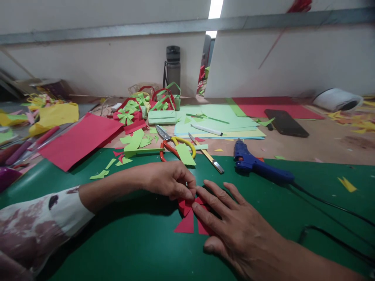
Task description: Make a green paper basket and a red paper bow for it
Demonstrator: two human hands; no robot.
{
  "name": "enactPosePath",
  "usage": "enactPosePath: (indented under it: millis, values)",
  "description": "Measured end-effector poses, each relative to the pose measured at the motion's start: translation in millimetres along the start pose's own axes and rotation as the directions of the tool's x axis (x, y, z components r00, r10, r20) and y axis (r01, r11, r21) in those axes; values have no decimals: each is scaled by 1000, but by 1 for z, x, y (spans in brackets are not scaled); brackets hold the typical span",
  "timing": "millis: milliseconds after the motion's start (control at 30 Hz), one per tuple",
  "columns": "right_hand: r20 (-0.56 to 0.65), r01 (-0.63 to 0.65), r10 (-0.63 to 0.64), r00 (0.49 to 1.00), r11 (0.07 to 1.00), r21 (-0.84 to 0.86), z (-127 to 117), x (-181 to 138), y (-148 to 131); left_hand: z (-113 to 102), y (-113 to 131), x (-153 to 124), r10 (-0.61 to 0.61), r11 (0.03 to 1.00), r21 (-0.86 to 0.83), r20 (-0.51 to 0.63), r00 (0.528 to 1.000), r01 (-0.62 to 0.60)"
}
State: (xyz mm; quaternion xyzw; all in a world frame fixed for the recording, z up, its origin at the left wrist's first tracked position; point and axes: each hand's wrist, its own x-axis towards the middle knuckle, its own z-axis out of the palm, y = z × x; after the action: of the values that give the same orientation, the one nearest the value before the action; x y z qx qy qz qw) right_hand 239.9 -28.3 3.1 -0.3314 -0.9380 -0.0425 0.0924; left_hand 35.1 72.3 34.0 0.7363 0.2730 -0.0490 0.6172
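Observation:
A red paper cutout with slits between its flaps lies on the green mat. At its upper edge, my left hand is closed in a pinch on the red paper; the fingertips hide the exact spot. My right hand lies flat over the cutout's right side, fingers spread and pressing it down. Just beyond the hands are scissors with red and yellow handles and a yellow utility knife. To the right rests a blue glue gun.
Green paper scraps and a red sheet lie on the left. Small red and green paper baskets stand behind, near a dark bottle. Pale green sheets, a pen and a phone lie farther back. The glue gun's cord runs right.

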Motion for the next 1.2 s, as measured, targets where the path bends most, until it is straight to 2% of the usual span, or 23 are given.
enactPosePath:
  millis: [367,767,900,1200]
  values:
    - [20,-1,1,1000,1000,22,1,0,2,-6,-7,1,58,997,-58,73,996,-53]
    - [50,-11,9,999,999,51,1,0,2,-3,-6,2,33,992,-120,53,998,-26]
    - [17,-1,1,1000,999,34,1,-1,2,0,-5,3,26,996,-83,32,999,-23]
    - [-26,12,-11,1000,1000,3,1,0,3,5,2,3,-49,994,97,-103,993,59]
